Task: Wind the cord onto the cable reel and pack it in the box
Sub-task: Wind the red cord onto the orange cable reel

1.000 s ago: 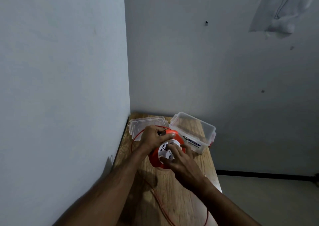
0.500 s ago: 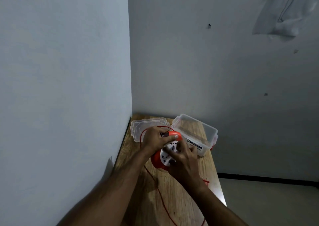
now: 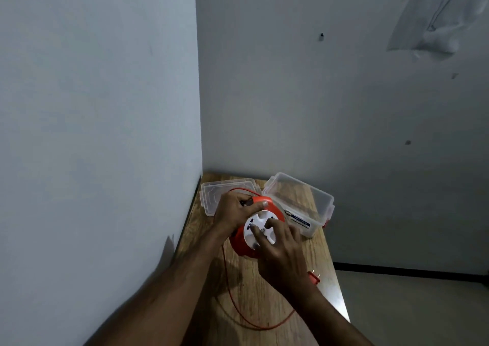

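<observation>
Cable reel: the orange cable reel is held just above the wooden desk, tilted so that its white socket face is turned up toward the camera, presumably so the winding can be watched

Left hand: the left hand is closed round the reel's orange handle at the top rim; this grip is judged to keep the body from turning while the centre is worked

Right hand: the right hand is laid on the white face, fingertips pressed into it with the grip closed on the hub, a pose that suits turning the hub to draw cord in

Cord: the orange cord is seen arching over the left hand behind the reel, then running down the desk and curving in a loose loop to the plug, which lies on the desk just beside the right wrist; much of it is judged not yet wound

Box: the clear box is stood open behind the reel, near the wall, ready to receive it

Lid: the lid is laid flat beside the box, against the left wall, out of the way

Risk: the slack loop may be dragged over the desk edge, or the plug snagged on the right forearm
</observation>
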`<action>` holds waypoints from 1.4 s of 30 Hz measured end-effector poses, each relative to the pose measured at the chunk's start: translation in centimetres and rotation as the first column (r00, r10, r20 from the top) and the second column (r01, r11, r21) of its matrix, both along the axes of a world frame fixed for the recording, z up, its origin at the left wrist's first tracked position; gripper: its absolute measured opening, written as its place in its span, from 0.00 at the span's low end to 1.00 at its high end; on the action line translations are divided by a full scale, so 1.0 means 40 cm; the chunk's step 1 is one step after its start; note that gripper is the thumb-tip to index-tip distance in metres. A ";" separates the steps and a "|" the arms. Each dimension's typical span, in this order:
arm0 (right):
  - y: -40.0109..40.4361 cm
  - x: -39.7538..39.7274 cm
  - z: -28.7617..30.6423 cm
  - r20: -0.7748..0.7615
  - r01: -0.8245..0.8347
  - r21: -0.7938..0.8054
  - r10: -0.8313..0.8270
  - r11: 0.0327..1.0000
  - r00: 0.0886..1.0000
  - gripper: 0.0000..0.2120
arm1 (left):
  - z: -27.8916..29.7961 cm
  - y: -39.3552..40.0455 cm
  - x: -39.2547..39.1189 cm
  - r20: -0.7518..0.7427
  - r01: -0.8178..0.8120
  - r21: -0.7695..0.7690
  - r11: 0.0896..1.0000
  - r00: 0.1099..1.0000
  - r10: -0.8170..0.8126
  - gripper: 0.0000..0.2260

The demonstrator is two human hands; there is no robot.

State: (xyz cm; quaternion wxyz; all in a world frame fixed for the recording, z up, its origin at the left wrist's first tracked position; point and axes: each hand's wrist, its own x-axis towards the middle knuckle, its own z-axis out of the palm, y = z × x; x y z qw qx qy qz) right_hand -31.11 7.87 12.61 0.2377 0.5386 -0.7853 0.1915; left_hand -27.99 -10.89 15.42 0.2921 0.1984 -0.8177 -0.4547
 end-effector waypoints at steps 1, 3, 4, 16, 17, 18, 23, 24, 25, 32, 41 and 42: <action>0.008 -0.012 0.000 -0.072 -0.064 0.055 0.067 0.996 0.995 0.27 | 0.002 -0.002 0.002 0.017 0.008 -0.022 1.000 1.000 -0.008 0.15; 0.018 -0.040 0.001 -0.126 -0.149 0.166 0.171 0.975 0.977 0.28 | 0.008 -0.002 0.008 0.054 0.023 -0.064 0.998 0.998 -0.019 0.16; 0.022 -0.051 0.007 -0.133 -0.177 0.206 0.206 0.962 0.969 0.27 | 0.008 -0.002 0.010 0.068 0.027 -0.069 0.997 0.997 -0.022 0.15; 0.002 -0.068 0.019 -0.114 -0.126 0.294 0.165 0.948 0.980 0.21 | 0.012 0.023 0.000 0.104 0.089 -0.077 0.993 0.991 -0.081 0.18; -0.002 -0.066 0.015 -0.090 -0.115 0.279 0.145 0.953 0.985 0.21 | 0.014 0.021 0.000 0.100 0.085 -0.083 0.993 0.992 -0.077 0.18; -0.006 -0.063 0.013 -0.060 -0.095 0.261 0.115 0.961 0.992 0.22 | 0.015 0.019 0.000 0.087 0.077 -0.088 0.993 0.994 -0.069 0.19; -0.030 -0.042 0.011 0.256 0.102 0.107 -0.126 0.989 0.959 0.35 | 0.010 0.019 -0.004 0.038 -0.011 -0.041 0.999 0.999 0.013 0.19; -0.034 -0.035 0.010 0.323 0.133 0.067 -0.147 0.989 0.935 0.35 | 0.012 0.022 -0.005 0.034 -0.016 -0.032 0.999 0.999 0.017 0.19; -0.039 -0.026 0.009 0.387 0.158 0.025 -0.155 0.987 0.909 0.34 | 0.015 0.023 -0.005 0.030 -0.019 -0.034 0.999 0.999 0.020 0.18; -0.069 0.028 0.000 0.667 0.347 -0.235 -0.109 0.908 0.737 0.27 | 0.012 0.023 -0.003 0.038 0.002 -0.079 0.997 0.999 0.001 0.21; -0.056 0.051 -0.005 0.591 0.334 -0.218 -0.149 0.917 0.793 0.28 | 0.005 0.018 -0.002 0.049 -0.002 -0.053 0.999 0.999 0.005 0.20; -0.045 0.042 -0.010 0.438 0.277 -0.181 -0.175 0.944 0.882 0.27 | 0.008 0.013 -0.003 0.043 -0.006 -0.038 0.999 0.999 0.008 0.20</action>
